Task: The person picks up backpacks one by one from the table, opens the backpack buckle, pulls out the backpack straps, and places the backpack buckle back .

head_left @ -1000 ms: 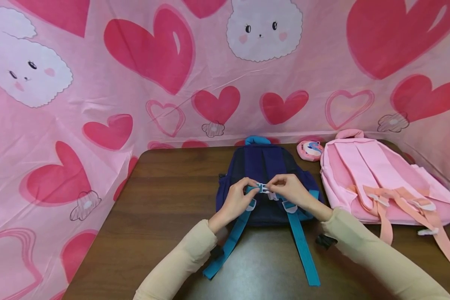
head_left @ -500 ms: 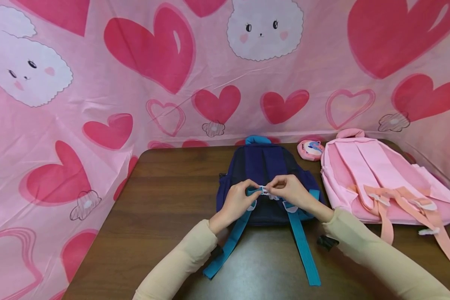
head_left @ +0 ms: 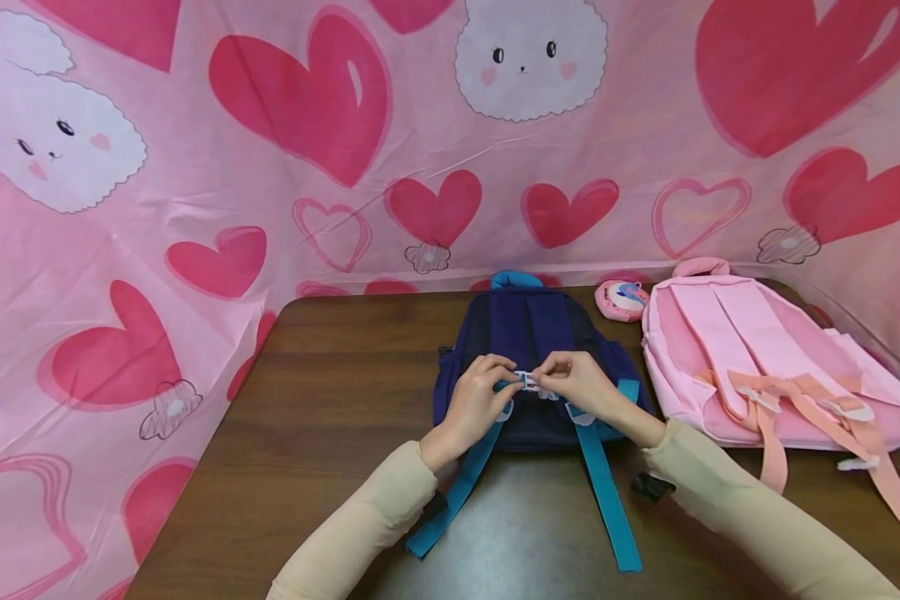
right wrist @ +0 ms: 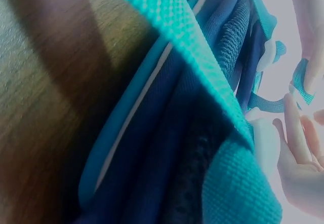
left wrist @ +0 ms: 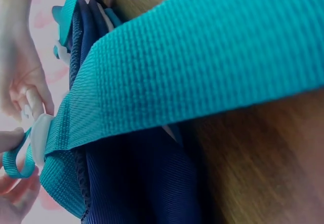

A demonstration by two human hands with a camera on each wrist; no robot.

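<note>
A navy backpack (head_left: 521,325) with teal straps lies on its front on the table, its back panel up. Over that panel, in the head view, both hands meet at a white plastic buckle (head_left: 527,381). My left hand (head_left: 474,404) pinches the buckle's left end by its teal webbing, which makes a small loop (left wrist: 17,168) in the left wrist view. Thumb and finger of my right hand (head_left: 581,383) pinch the right end. Fingers hide part of the buckle; whether its halves are locked I cannot tell. White strap adjusters (left wrist: 40,138) sit beside the hands.
Two loose teal strap ends (head_left: 607,500) trail toward the front of the brown table (head_left: 330,417). To the right lies a pink backpack (head_left: 765,350) with peach straps. A small pink pouch (head_left: 621,301) stands between the bags at the back, before a heart-patterned cloth (head_left: 420,100).
Both hands and the buckle have dropped very slightly. My left hand's fingers have shifted a little on the buckle's left end. The bags stay put.
</note>
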